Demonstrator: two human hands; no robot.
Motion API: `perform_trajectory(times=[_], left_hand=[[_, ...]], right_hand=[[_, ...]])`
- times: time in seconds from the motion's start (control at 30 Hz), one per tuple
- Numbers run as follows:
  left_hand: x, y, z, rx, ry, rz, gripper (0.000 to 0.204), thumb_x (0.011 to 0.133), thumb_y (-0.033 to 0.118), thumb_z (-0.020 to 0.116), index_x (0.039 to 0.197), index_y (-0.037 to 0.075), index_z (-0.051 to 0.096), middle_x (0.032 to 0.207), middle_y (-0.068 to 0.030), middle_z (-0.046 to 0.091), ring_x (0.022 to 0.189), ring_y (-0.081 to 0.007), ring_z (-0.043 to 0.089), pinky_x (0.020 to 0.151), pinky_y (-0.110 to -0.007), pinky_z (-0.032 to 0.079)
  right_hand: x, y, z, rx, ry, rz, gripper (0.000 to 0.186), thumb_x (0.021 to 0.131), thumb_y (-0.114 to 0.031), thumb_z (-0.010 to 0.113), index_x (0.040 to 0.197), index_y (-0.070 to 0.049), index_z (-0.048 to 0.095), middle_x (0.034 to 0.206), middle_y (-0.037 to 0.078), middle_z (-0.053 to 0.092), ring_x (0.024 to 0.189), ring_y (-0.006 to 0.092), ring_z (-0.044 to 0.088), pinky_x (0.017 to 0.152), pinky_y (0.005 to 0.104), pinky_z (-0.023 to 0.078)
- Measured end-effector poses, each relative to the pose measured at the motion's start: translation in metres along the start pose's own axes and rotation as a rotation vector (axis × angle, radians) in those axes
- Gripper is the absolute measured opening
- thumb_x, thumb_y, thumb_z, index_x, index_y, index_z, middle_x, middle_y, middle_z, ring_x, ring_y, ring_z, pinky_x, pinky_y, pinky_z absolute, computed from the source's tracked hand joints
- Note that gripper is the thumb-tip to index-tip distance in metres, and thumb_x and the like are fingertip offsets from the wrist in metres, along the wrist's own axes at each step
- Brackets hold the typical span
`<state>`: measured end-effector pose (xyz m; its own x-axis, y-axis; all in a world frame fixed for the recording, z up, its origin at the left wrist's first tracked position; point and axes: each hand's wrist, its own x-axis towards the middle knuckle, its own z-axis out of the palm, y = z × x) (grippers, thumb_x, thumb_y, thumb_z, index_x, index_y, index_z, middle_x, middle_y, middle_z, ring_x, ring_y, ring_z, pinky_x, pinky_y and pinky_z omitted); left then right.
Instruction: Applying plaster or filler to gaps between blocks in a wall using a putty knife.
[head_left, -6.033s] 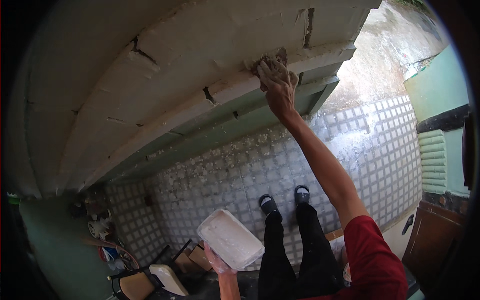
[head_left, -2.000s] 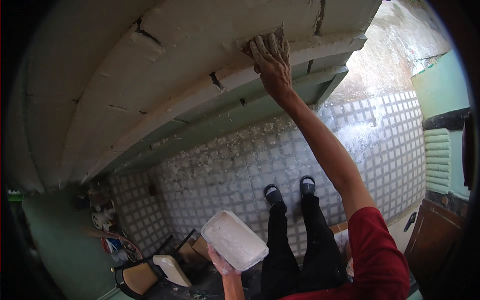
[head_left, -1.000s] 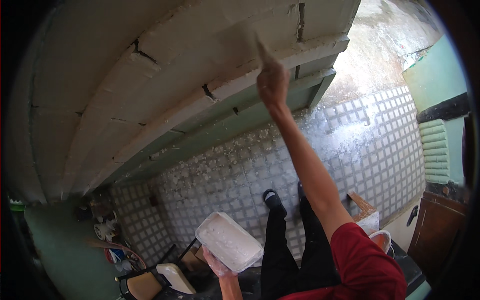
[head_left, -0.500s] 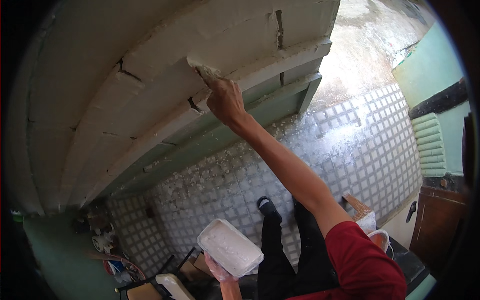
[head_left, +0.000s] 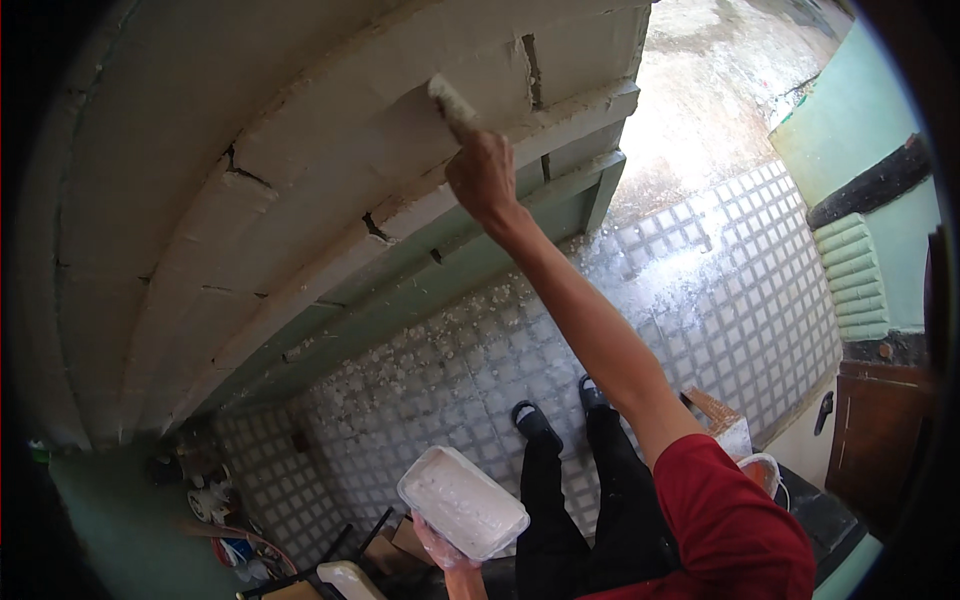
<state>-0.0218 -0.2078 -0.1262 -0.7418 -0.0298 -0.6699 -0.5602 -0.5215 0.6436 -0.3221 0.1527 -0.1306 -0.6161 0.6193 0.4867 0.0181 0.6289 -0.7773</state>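
Note:
My right hand (head_left: 484, 180) is closed round a putty knife (head_left: 455, 108) smeared with whitish paste. The knife's tip lies against the pale boarded surface (head_left: 360, 130) at the upper left, where dark cracks show along the joints. Low in the middle, my left hand (head_left: 445, 548) supports a rectangular tub of white paste (head_left: 465, 500) by its lower edge. The tub's rim (head_left: 425, 456) is pale, and the paste inside looks smooth with a few lumps. Part of my left fingers is hidden beneath the tub.
Below me is a tiled floor (head_left: 740, 290) dotted with white spatter. Chair-like furniture (head_left: 350, 580) and a heap of odds and ends (head_left: 225, 510) stand at the lower left. A bucket (head_left: 762, 472) and a brown cabinet (head_left: 875, 440) are at the right.
My right hand and the putty knife have moved to the right along the boarded surface, and the blade has turned. The tub in my left hand has barely shifted.

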Motion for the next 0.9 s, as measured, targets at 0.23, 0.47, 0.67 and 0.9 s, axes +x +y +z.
perform_trajectory(times=[0.23,0.47,0.67,0.9], left_hand=[[0.000,0.000,0.002,0.019,-0.005,0.039,0.063,0.092,0.053,0.040,0.140,0.012,0.039,0.134,-0.0086,0.049,0.116,-0.0318,0.054,0.093,-0.047,0.049],[-0.007,0.003,-0.009,-0.033,0.033,0.037,0.062,0.093,0.052,0.040,0.139,0.011,0.039,0.133,-0.0096,0.050,0.115,-0.0309,0.055,0.093,-0.046,0.050],[-0.011,0.011,-0.025,-0.082,0.033,0.044,0.062,0.093,0.053,0.040,0.139,0.011,0.039,0.132,-0.0094,0.051,0.113,-0.0306,0.056,0.092,-0.046,0.051],[-0.007,0.016,-0.036,-0.126,0.030,0.047,0.061,0.093,0.052,0.040,0.139,0.013,0.040,0.134,-0.0082,0.051,0.114,-0.0309,0.056,0.093,-0.047,0.050]], right_hand=[[0.008,0.009,-0.038,0.054,0.153,0.006,0.070,0.063,0.006,0.045,0.131,-0.010,0.055,0.078,0.028,0.060,0.070,0.0424,0.062,0.067,0.0498,0.049],[0.006,-0.029,0.005,-0.005,0.108,0.009,0.041,0.063,0.003,0.055,0.101,-0.001,0.067,0.079,0.024,0.065,0.077,0.0417,0.064,0.070,0.0484,0.050],[-0.038,-0.070,0.044,0.062,-0.138,-0.054,0.049,0.064,0.005,0.054,0.109,-0.010,0.066,0.095,0.020,0.067,0.084,0.0395,0.065,0.074,0.0478,0.051],[-0.023,-0.040,-0.004,0.064,-0.140,0.084,0.073,0.066,0.009,0.048,0.133,-0.019,0.053,0.104,0.022,0.064,0.082,0.0405,0.064,0.071,0.0460,0.052]])
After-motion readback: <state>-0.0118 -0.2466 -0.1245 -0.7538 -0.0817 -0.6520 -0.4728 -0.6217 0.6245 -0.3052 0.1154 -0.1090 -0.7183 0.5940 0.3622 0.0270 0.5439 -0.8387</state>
